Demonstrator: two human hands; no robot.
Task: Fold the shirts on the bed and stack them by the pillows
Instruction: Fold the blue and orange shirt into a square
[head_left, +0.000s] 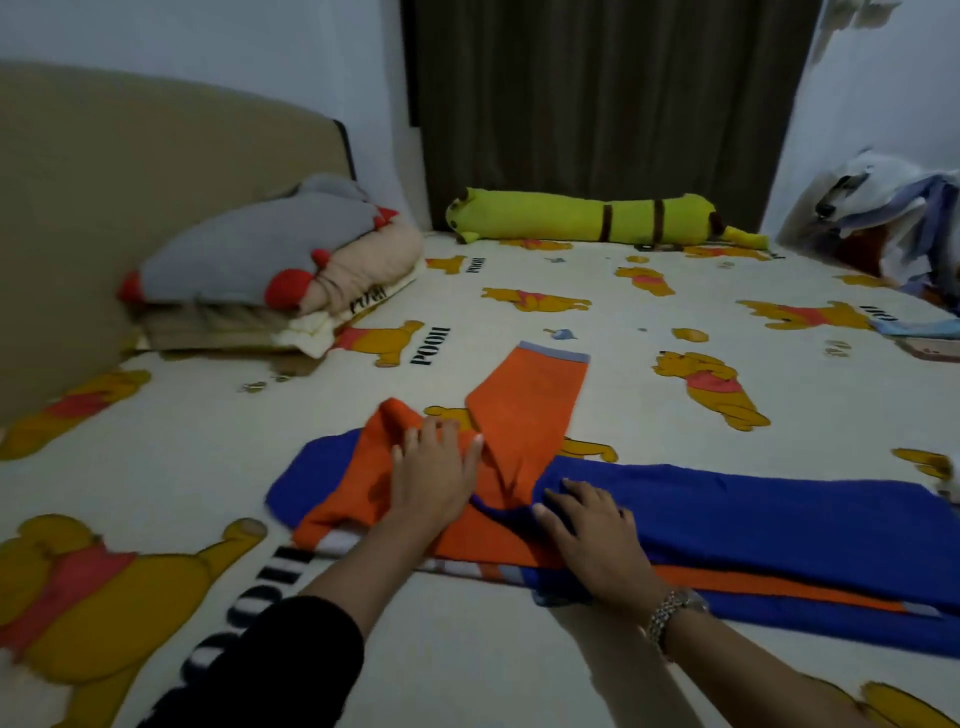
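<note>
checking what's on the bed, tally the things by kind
shirt being folded, blue and orange: 1
long yellow plush: 1
stacked pillows: 1 stack
clothes heap, far right: 1
hands on the shirt: 2, left hand, right hand
total: 6

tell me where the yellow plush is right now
In the head view the yellow plush lies along the far edge of the bed, against the dark curtain, to the right of the pillows.

Yellow plush (597, 218) lying against dark curtain (608, 104); clothes heap (904, 223) sitting far right; beige headboard (156, 182) standing left.
</note>
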